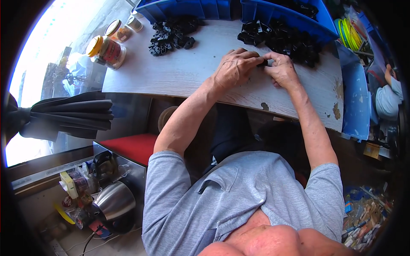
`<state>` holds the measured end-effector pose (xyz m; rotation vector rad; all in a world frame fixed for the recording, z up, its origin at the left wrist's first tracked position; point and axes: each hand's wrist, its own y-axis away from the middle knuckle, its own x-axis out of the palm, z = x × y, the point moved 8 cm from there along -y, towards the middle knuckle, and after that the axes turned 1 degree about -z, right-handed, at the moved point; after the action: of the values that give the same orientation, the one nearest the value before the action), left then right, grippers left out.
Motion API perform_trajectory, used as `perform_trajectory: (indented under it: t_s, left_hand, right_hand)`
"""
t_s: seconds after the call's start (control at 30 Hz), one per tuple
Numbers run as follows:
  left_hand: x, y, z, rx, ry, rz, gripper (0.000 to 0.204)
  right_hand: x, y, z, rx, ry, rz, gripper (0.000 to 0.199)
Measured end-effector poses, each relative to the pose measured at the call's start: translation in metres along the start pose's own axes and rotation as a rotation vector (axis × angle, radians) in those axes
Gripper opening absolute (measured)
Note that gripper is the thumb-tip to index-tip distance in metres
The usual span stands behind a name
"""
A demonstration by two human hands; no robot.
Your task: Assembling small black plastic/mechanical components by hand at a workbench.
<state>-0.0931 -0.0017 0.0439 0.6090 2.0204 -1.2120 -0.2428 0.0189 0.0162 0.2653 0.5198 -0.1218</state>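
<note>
Over the white wood-grain table (196, 68), my two hands meet around a small black part (263, 63). My left hand (237, 68) is closed, its fingertips pinching the part from the left. From the right, my right hand (282, 70) grips the same piece between thumb and forefinger. Most of the part is hidden by the fingers, so its exact kind does not show. Beyond my right hand lies a heap of black plastic parts (294, 45). A smaller pile of similar black parts (164, 40) lies at the far left of the table.
Blue bins (183, 12) line the table's far edge. Jars, one with a yellow lid (95, 46), stand at the left corner. A blue crate (356, 98) adjoins the right edge. At lower left are a steel kettle (114, 200) and a red-topped surface (130, 147).
</note>
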Motion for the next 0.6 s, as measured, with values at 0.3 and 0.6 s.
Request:
perform_trajectory:
  t_s: [0.3,0.6]
  left_hand:
    - [-0.003,0.007,-0.012,-0.073,-0.144,0.037,0.050]
    - [-0.101,0.044,0.076,-0.506,-0.753,-0.336,0.028]
  right_hand:
    - [0.000,0.000,0.002,-0.041,0.029,-0.027,0.031]
    - [-0.035,0.043,-0.028,0.068,-0.406,-0.149,0.042]
